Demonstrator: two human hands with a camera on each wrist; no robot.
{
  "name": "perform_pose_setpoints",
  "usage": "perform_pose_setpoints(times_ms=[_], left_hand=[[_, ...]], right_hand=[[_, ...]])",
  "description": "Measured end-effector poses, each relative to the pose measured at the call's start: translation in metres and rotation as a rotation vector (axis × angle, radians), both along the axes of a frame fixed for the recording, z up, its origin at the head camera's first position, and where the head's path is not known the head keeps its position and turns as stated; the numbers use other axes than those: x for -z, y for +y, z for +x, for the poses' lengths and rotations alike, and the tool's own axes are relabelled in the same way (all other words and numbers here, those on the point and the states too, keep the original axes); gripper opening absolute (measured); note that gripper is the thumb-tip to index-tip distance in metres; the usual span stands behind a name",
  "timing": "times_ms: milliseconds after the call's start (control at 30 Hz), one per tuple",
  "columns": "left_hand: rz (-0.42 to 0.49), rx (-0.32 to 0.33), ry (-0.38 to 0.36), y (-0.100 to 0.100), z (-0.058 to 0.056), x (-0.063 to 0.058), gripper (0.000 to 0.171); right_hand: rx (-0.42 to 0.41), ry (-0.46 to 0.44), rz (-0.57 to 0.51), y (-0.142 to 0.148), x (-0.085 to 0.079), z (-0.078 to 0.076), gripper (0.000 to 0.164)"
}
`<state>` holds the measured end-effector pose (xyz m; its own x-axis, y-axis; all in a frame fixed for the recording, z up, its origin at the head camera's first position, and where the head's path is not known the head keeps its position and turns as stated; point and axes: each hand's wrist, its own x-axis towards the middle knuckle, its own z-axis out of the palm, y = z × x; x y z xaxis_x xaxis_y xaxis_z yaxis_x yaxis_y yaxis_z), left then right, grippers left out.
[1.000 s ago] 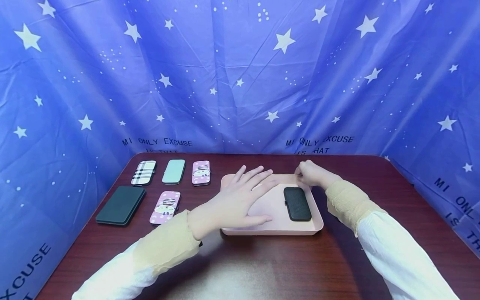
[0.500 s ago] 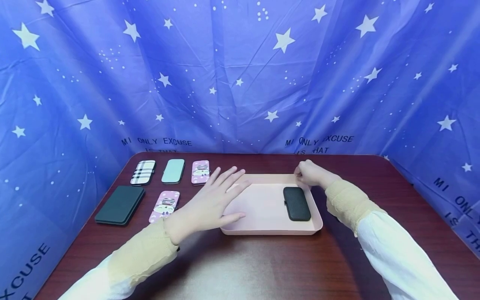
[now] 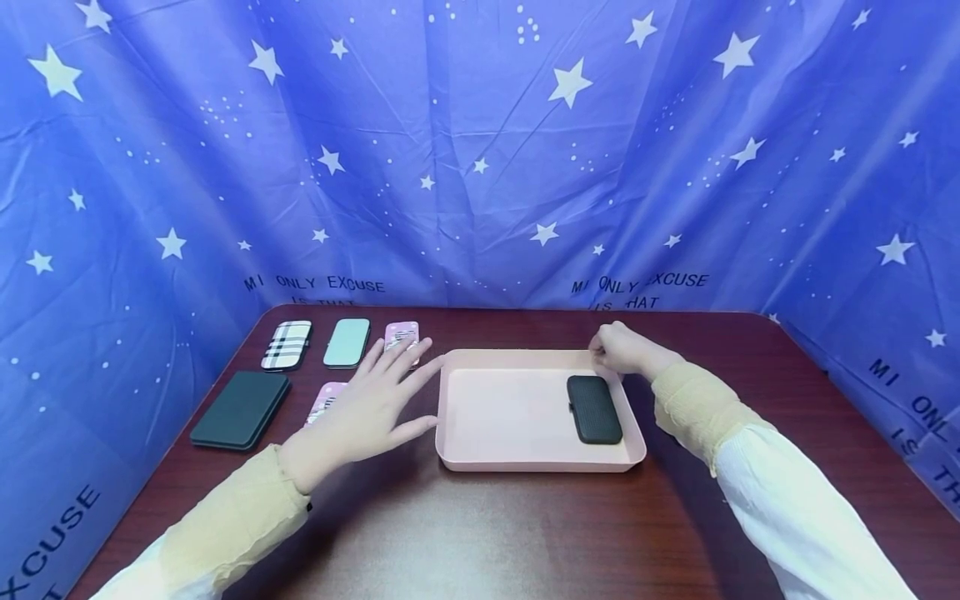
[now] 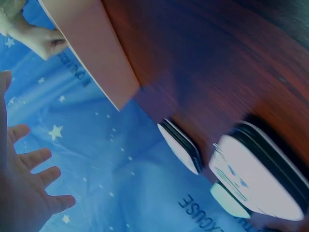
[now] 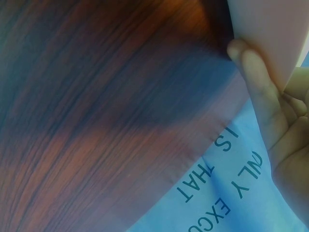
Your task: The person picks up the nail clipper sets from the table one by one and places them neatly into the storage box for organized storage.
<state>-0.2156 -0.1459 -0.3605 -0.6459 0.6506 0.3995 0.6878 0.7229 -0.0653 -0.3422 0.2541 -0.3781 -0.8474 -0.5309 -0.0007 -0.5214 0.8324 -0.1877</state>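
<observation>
Fingers of the right hand pinch the far right corner of a pink tray, where a black case lies near the right wall. Left-hand fingers are spread above the bench, just beside the tray, partly hiding two pink patterned cases. Plaid, mint and dark green cases lie farther left.

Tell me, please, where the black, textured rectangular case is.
In the head view, the case lies inside the shallow pink rectangular tray, at its right end, near the right hand.
</observation>
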Motion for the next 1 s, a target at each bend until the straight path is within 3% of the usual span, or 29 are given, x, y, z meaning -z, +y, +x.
perform_pose_setpoints(times_ms=[433,767,1000], left_hand=[[0.053,-0.162,-0.079,-0.044,-0.008,0.009,0.070],[0.117,-0.235,-0.108,-0.072,-0.016,0.020,0.071],[0.178,-0.307,-0.230,-0.084,-0.022,0.027,0.070]], right_hand=[[-0.035,0.039,-0.004,0.001,-0.001,0.002,0.029],[-0.049,0.053,-0.015,0.001,0.002,0.001,0.027],[-0.069,0.082,-0.020,0.001,0.001,0.002,0.025]])
